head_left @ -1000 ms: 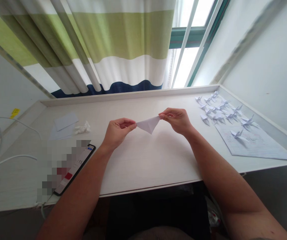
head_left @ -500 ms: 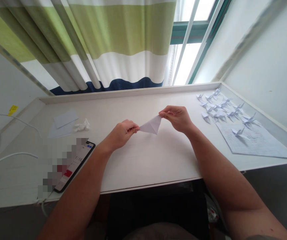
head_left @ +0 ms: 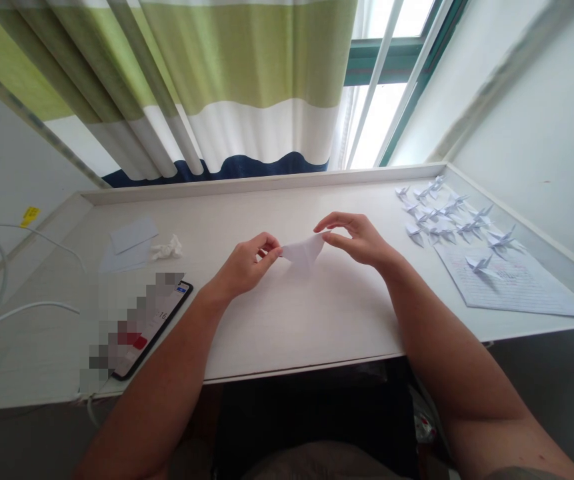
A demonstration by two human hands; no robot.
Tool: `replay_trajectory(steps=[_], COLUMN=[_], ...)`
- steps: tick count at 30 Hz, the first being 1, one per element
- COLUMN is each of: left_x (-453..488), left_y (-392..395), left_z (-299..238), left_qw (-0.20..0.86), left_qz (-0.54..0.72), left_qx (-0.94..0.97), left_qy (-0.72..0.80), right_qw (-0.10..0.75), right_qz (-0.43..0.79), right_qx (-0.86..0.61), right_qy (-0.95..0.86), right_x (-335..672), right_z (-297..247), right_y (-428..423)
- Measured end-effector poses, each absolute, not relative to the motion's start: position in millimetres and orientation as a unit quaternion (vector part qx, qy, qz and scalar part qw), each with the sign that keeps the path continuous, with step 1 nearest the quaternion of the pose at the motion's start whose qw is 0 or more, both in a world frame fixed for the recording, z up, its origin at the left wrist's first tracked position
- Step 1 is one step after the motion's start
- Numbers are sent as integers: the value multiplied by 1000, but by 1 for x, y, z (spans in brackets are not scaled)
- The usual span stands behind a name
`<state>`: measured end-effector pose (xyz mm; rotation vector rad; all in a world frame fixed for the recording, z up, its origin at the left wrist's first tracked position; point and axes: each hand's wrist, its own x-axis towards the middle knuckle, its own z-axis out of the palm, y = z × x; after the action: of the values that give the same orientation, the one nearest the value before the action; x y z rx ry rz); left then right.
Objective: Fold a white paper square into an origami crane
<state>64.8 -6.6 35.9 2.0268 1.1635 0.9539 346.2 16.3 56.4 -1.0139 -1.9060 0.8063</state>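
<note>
A small folded piece of white paper (head_left: 303,252) is held over the middle of the white desk (head_left: 287,313). My left hand (head_left: 247,265) pinches its left corner with thumb and forefinger. On the right, my right hand (head_left: 357,237) pinches the paper's upper right tip, its other fingers stretched out. Both forearms reach in from the near edge.
Several white paper cranes (head_left: 441,217) lie at the far right, one on a lined sheet (head_left: 509,285). A phone (head_left: 154,327) lies at the near left, with white cables (head_left: 17,310) beside it. Flat paper sheets (head_left: 129,240) and a crumpled scrap (head_left: 167,249) sit at the far left. A striped curtain (head_left: 227,87) hangs behind.
My hands have come closer together and lower, so the paper triangle is now narrower and slackened. My right hand's fingers have opened out somewhat.
</note>
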Motion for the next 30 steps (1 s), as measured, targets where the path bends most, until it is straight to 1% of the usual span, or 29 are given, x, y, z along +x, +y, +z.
replay_trajectory(steps=[4,7,10,13,19,30], left_x=[76,85,91,94,97,99], left_y=[-12,-16,-20,-21,-19,-20], left_z=[34,32,32,32,26,24], left_qw=[280,272,298,335,324,354], left_qz=[358,427,507,540,573,559], left_qx=[805,775,707,671,661,654], left_qy=[381,378,393,381,360,368], right_qw=[339,302,311,325,331,348], right_qz=[305,295,311,363,412,413], right_qx=[-349,-311,-345,-379,-367,-373], right_qy=[-818,-851,-829,-787,-766,-754], right_x=[334,325,321,320,311,308], right_z=[57,57,58,61,58,52], right_y=[10,6,2,-2,-7,-3])
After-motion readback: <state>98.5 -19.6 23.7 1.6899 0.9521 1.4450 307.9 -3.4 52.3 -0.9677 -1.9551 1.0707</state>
